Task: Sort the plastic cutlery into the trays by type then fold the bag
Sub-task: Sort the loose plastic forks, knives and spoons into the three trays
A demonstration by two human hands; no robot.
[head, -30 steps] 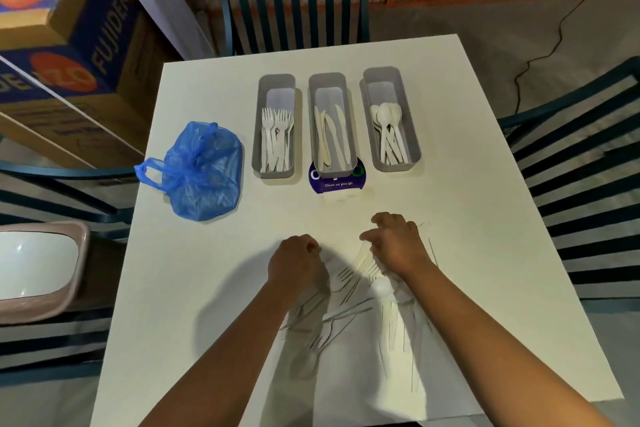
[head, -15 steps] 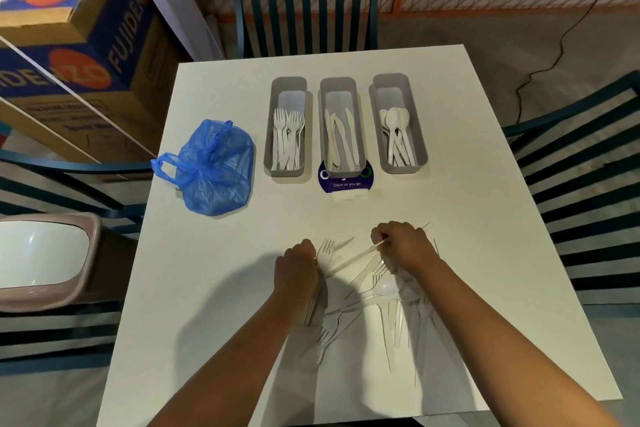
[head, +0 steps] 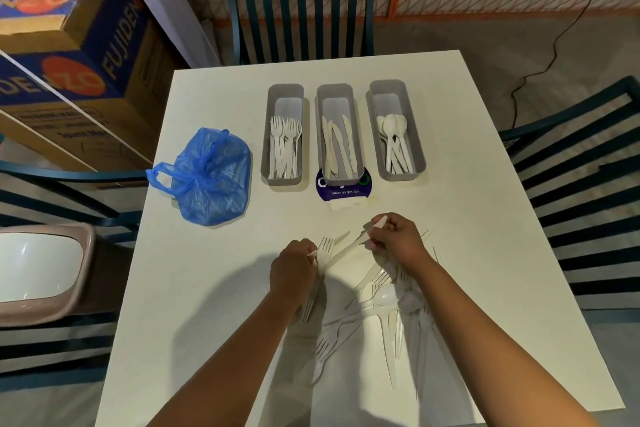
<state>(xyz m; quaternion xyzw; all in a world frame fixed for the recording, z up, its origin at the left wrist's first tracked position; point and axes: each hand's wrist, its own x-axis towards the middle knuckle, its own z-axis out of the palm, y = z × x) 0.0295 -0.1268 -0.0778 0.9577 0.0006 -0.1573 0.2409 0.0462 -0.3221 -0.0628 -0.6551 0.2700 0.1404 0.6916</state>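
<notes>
Three grey trays stand in a row at the table's middle: the left tray (head: 266, 135) holds forks, the middle tray (head: 320, 107) knives, the right tray (head: 417, 135) spoons. A crumpled blue plastic bag (head: 211, 177) lies left of them. White cutlery is scattered in a pile (head: 384, 302) near the table's front. My left hand (head: 294, 270) grips forks (head: 325, 250), tines pointing away from me. My right hand (head: 398, 239) pinches a white knife (head: 349, 246) that slants down to the left, above the pile.
A dark blue round sticker (head: 343, 189) lies under the middle tray's near end. Teal slatted chairs stand at the far side (head: 301, 10), right (head: 585, 163) and left. A pink bin (head: 38, 270) and cardboard boxes (head: 69, 45) are to the left.
Both hands have risen from the pile. The left hand has lifted forks so their tines show, and the right hand has drawn a knife up and away from the pile.
</notes>
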